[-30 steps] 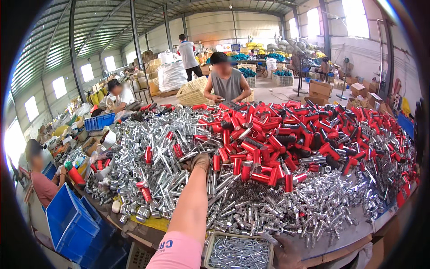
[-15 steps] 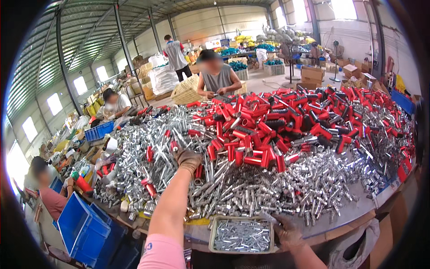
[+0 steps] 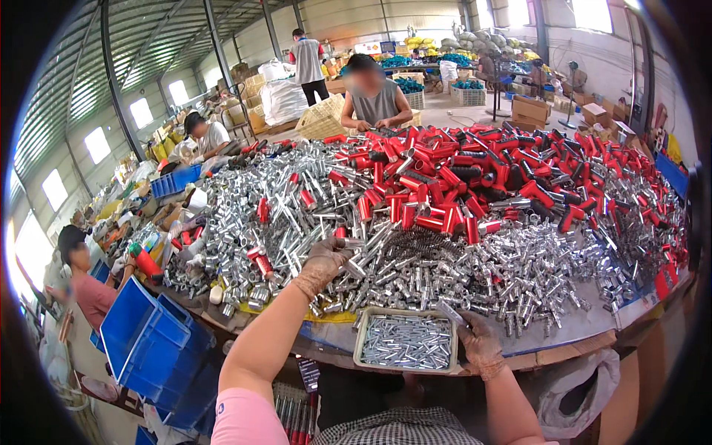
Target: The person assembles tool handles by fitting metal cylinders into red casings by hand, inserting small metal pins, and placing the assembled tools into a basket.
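Note:
My left hand (image 3: 325, 261), in a dirty brown glove, is closed over the near side of a heap of metal parts (image 3: 274, 215). A short silver tube (image 3: 355, 242) sticks out from its fingertips. Lower right, my right hand (image 3: 479, 344), gloved too, grips a flat-looking silver metal piece (image 3: 449, 311) between thumb and fingers. Just left of that hand, at the table's near edge, stands a pale rectangular tray (image 3: 361, 348) full of thin silver pins (image 3: 409, 341).
Red and black handles (image 3: 475, 170) are piled beyond the metal parts. Blue crates (image 3: 144, 345) stand at the left beside a seated person in pink (image 3: 93, 297). Across the table sits a person in grey (image 3: 377, 104). A whitish sack (image 3: 582, 393) hangs at the near right edge.
My left hand has drawn back from the heap toward me, and a silver tube now shows at its fingers. My right hand still holds its metal piece beside the tray. The view has shifted.

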A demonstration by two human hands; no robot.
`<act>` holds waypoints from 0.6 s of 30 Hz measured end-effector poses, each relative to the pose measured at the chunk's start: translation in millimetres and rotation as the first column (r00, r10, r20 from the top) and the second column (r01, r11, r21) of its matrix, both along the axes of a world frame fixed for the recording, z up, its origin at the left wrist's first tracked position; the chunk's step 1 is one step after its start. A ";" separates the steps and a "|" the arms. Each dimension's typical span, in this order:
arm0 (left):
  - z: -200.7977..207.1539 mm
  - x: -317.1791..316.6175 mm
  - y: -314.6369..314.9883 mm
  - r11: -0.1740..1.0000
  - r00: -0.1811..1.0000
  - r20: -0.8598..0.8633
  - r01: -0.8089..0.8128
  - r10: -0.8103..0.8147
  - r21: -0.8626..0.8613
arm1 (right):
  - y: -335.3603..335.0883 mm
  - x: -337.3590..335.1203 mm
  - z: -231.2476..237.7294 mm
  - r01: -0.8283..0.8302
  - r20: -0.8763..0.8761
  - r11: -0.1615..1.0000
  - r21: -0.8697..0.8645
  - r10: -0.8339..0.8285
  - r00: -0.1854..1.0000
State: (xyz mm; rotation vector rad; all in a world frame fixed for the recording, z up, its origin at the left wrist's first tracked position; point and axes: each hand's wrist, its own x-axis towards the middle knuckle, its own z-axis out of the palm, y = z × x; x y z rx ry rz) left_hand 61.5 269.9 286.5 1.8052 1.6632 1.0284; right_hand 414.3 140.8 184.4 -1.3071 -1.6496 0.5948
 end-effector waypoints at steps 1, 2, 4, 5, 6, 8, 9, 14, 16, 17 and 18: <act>-14.3 -2.7 3.6 0.996 0.998 -0.006 -0.062 0.061 -0.064 | 0.7 2.6 -4.7 0.014 -0.025 1.000 0.011 -0.014 1.000; -26.0 -13.6 -1.6 0.982 0.989 -0.020 -0.146 0.145 -0.119 | 0.7 -0.4 -4.4 0.005 -0.056 1.000 0.029 -0.003 0.998; -38.7 -19.6 -22.4 0.964 0.965 -0.094 -0.252 0.244 -0.089 | -0.4 -0.9 -0.4 -0.002 0.006 1.000 0.026 0.002 1.000; -36.5 -15.8 -30.6 0.952 0.955 -0.094 -0.291 0.283 -0.094 | 0.8 1.9 -2.1 -0.018 -0.053 0.999 -0.036 0.016 0.998; -34.7 -12.5 -42.8 0.939 0.943 -0.093 -0.329 0.320 -0.100 | 1.9 4.9 -4.1 -0.036 -0.113 0.995 -0.098 0.025 0.993; -12.6 -0.2 -71.8 0.916 0.941 0.045 -0.313 0.334 -0.252 | 2.0 8.3 -6.1 -0.057 -0.250 0.992 -0.109 0.028 0.968; -41.1 -20.7 -76.2 0.942 0.799 0.505 -0.229 0.326 -0.245 | 3.2 2.4 -5.4 -0.102 -0.396 0.988 -0.112 0.050 0.917; -79.4 1.0 -107.3 0.983 -0.264 0.956 -0.100 0.124 -0.155 | -14.4 15.1 11.4 -0.092 -0.531 0.972 -0.218 -0.039 0.847; -82.6 10.0 -125.7 0.970 -0.510 0.853 -0.129 0.111 -0.204 | -26.8 10.8 28.1 -0.136 -0.206 0.987 -0.081 0.117 0.972; -82.4 13.2 -140.9 0.992 -0.536 0.838 -0.004 0.102 -0.123 | -38.9 -11.9 52.6 -0.213 -0.333 0.947 -0.239 0.126 0.935; -82.5 20.8 -151.1 0.991 -0.568 0.817 0.132 0.100 -0.029 | -47.5 -27.2 57.0 -0.197 -0.321 0.950 -0.244 0.113 0.940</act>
